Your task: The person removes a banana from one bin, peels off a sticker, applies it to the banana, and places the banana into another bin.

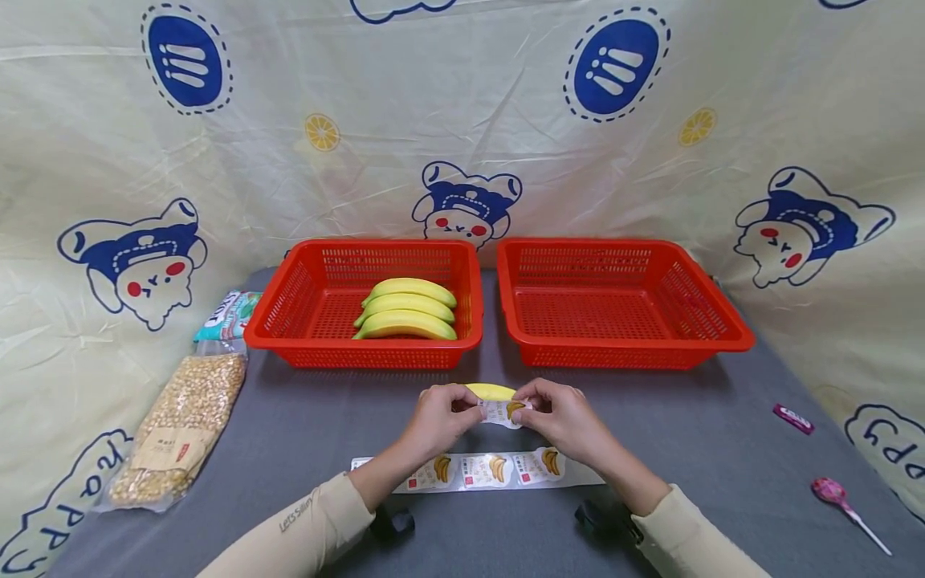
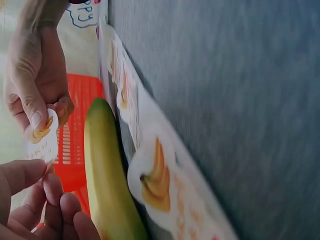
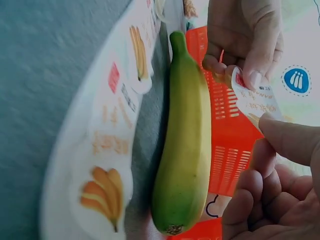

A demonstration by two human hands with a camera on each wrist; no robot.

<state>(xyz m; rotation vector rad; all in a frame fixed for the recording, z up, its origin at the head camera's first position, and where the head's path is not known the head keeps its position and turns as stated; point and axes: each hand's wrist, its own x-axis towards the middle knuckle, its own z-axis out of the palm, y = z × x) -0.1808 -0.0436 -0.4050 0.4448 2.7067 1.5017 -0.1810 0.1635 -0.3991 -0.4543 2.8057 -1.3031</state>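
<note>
Between both hands is a white sticker (image 1: 499, 413) printed with bananas and text. My left hand (image 1: 443, 417) pinches its left end between thumb and forefinger, and my right hand (image 1: 564, 413) pinches the right end the same way. Just behind the sticker a single banana (image 3: 185, 145) lies on the table, its middle showing in the head view and most of its length in both wrist views. Nearer to me, below the hands, lies a backing strip (image 1: 515, 472) with several more banana stickers; the left forearm covers part of it.
Two red baskets stand at the back: the left basket (image 1: 289, 333) holds several bananas (image 1: 406, 305), the right basket (image 1: 621, 357) none. A bag of yellow kernels (image 1: 181, 417) and a teal packet (image 1: 230, 315) lie at left. A purple candy (image 1: 793, 418) and a lollipop (image 1: 829, 490) lie at right.
</note>
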